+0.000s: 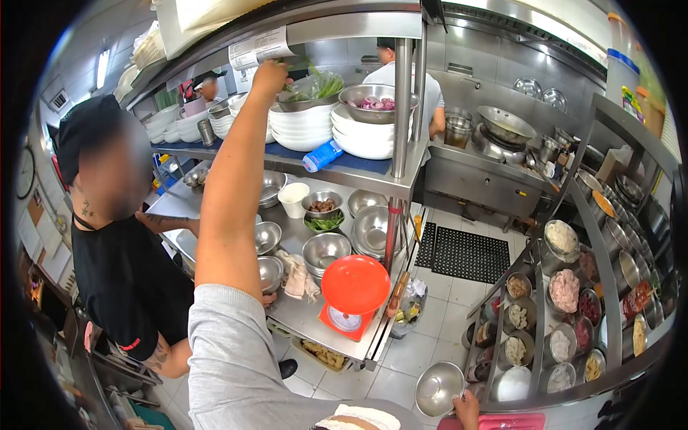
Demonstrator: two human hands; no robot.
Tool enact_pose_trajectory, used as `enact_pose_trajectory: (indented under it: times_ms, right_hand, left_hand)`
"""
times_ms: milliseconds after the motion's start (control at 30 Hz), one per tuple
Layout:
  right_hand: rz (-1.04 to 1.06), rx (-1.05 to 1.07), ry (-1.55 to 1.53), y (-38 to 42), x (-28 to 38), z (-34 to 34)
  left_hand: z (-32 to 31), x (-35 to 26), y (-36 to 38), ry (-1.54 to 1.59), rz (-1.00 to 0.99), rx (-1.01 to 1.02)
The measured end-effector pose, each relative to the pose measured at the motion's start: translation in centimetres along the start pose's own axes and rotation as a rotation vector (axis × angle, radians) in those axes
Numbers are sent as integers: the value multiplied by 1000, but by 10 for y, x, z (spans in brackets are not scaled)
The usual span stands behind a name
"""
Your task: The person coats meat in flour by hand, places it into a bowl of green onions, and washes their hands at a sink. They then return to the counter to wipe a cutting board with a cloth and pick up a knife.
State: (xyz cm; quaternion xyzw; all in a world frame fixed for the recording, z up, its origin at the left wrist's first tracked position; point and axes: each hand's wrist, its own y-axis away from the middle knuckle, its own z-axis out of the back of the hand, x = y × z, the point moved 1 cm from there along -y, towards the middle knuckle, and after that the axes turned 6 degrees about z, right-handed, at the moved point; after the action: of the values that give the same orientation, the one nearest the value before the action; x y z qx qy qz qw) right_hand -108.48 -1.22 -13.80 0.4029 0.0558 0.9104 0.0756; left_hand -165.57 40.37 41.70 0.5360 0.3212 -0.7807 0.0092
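My left hand (271, 77) is raised to the upper shelf, its fingers closed on some leafy greens. More greens (328, 84) lie in a metal bowl that rests on stacked white bowls (307, 129). A printed paper slip (259, 47) hangs just behind the hand. Low at the right, my right hand (466, 410) grips the rim of a metal bowl (436, 389), whose inside looks bare. Beneath that hand is a pink tray or board (502, 421), partly cut off by the frame.
A co-worker in black (129, 265) stands close on my left. The counter holds an orange scale (355, 287), metal bowls (327, 252) and a cloth (295, 276). Ingredient containers (564, 290) fill the rack at right. Another person (419, 82) works beyond, by the wok (506, 123).
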Motion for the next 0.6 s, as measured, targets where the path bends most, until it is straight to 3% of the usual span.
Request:
enact_pose_trajectory:
  times_ms: [33,67,133,200,267,333,433,600]
  right_hand:
    - [51,-24,16,1,5,1]
    - [51,-23,16,1,10,3]
    - [-36,6,-95,4,20,7]
    - [-36,21,-48,0,-3,-1]
    - [-35,38,-1,-1,-8,-3]
    - [-104,-43,-300,-3,12,5]
    - [-52,-76,-249,1,50,22]
    - [-79,-81,-292,2,36,24]
  left_hand:
    - [1,2,2,323,57,-122]
    - [2,8,-4,323,58,-122]
    - [6,15,-10,824,108,-131]
    - [4,15,-3,986,102,-176]
    - [5,24,-6,1182,56,-5]
    - [-1,23,-2,1195,124,-46]
    - [-4,17,12,868,114,-47]
    - [15,8,32,810,119,131]
